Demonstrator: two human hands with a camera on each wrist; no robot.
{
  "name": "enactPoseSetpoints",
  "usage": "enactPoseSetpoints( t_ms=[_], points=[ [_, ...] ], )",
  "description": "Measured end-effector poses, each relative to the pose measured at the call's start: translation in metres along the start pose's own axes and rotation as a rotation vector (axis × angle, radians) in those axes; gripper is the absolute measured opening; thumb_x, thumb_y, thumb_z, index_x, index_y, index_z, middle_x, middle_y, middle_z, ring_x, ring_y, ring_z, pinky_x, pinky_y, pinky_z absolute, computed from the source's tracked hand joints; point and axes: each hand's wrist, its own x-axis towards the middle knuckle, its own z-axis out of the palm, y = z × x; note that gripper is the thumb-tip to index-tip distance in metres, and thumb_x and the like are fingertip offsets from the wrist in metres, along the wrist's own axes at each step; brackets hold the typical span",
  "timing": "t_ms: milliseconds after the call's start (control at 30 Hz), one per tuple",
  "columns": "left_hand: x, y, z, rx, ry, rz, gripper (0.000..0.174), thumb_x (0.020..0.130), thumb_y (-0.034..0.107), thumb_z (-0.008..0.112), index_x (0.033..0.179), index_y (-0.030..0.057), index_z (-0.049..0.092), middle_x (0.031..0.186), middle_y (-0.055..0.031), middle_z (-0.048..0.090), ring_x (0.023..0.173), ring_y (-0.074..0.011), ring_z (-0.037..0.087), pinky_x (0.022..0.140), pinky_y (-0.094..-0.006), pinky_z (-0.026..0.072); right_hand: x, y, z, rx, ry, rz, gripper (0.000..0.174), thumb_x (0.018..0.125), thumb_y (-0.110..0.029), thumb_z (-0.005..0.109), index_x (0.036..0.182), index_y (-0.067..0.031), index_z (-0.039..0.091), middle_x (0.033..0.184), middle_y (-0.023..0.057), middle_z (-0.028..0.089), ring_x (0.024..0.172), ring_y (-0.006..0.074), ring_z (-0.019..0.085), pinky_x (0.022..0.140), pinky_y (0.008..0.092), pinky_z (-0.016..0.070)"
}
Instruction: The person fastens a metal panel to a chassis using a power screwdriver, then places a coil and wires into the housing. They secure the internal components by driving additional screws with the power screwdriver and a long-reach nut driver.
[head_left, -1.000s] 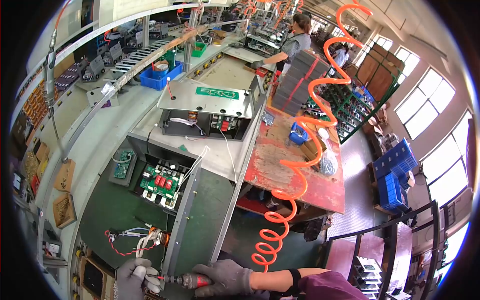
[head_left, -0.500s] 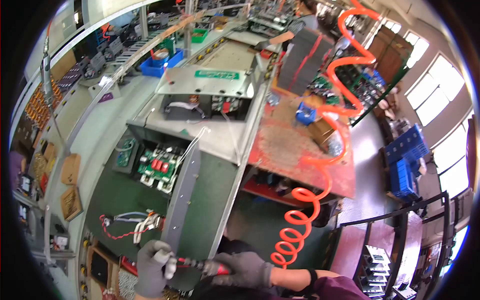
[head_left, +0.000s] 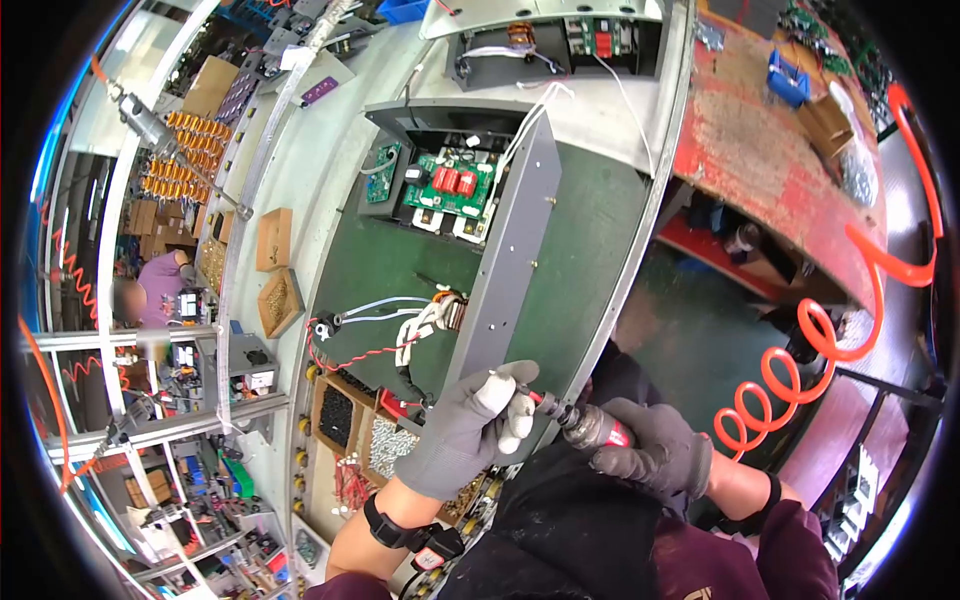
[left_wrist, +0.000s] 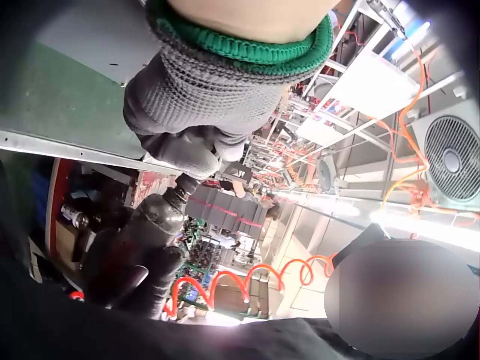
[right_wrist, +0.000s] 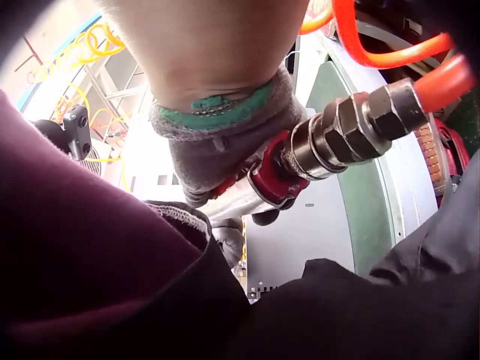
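Note:
In the head view the gloved right hand [head_left: 655, 450] grips a pneumatic screwdriver [head_left: 592, 428], its bit pointing at the left hand. The gloved left hand [head_left: 465, 430] has its fingers curled at the bit's tip; whether a small screw is between them cannot be made out. Beyond the hands a dark metal chassis [head_left: 510, 240] holds a green circuit board [head_left: 450, 185] with red parts. A wire bundle [head_left: 425, 325] lies by its near end. In the right wrist view the tool's red collar [right_wrist: 274, 174] and hose fitting [right_wrist: 352, 127] show beside the gloved hand [right_wrist: 232, 157].
Trays of black screws [head_left: 337, 415] and silver screws [head_left: 392, 447] sit left of the left hand. An orange coiled hose [head_left: 800, 380] hangs at the right, near a worn red table [head_left: 760, 150]. A second chassis [head_left: 640, 45] stands farther up the bench.
The head view has turned down and left, bringing more of the trays and the person's lap into sight. Both hands stay together at the screwdriver, the right one still gripping it.

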Motion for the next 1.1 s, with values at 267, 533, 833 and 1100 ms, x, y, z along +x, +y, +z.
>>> enactPoseSetpoints(
  t_ms=[267,533,833,1100],
  points=[
    [-0.002,0.040,0.015,0.869,0.297,0.231,0.032,0.086,0.016,0.065,0.114,0.0018,0.058,0.091,-0.0118,0.062,0.072,-0.0150,0.062,0.067,-0.0247,0.0502,0.011,0.035,-0.028,-0.071,0.078,-0.092,0.067,0.077,-0.063,0.065,0.112,-0.0066,0.055,0.075,0.0194,0.062,0.076,0.0399,0.063,0.065,0.0432,0.0489],
    [0.085,0.096,-0.055,2.544,-0.148,0.491,0.053,0.070,0.011,0.071,0.121,0.0079,0.055,0.112,-0.0155,0.060,0.095,-0.0309,0.064,0.076,-0.0411,0.0527,0.057,0.069,-0.036,-0.257,-0.083,0.137,0.077,0.069,-0.070,0.067,0.109,-0.0059,0.055,0.085,0.0205,0.064,0.085,0.0419,0.062,0.074,0.0454,0.0469],
    [0.110,0.075,-0.063,2.529,0.166,-0.007,0.038,0.075,0.016,0.067,0.111,0.0094,0.056,0.106,-0.0122,0.063,0.085,-0.0339,0.066,0.067,-0.0403,0.0542,0.086,0.065,-0.026,-0.333,-0.164,0.210,0.073,0.071,-0.062,0.070,0.111,-0.0036,0.053,0.089,0.0201,0.064,0.089,0.0384,0.063,0.078,0.0424,0.0475],
    [0.104,0.070,-0.072,2.532,0.207,0.114,0.041,0.074,0.017,0.068,0.113,0.0085,0.056,0.109,-0.0135,0.063,0.082,-0.0329,0.067,0.067,-0.0409,0.0543,0.094,0.066,-0.035,-0.312,-0.199,0.235,0.074,0.071,-0.057,0.072,0.118,-0.0038,0.053,0.088,0.0215,0.064,0.088,0.0395,0.062,0.077,0.0425,0.0473]
  ],
)
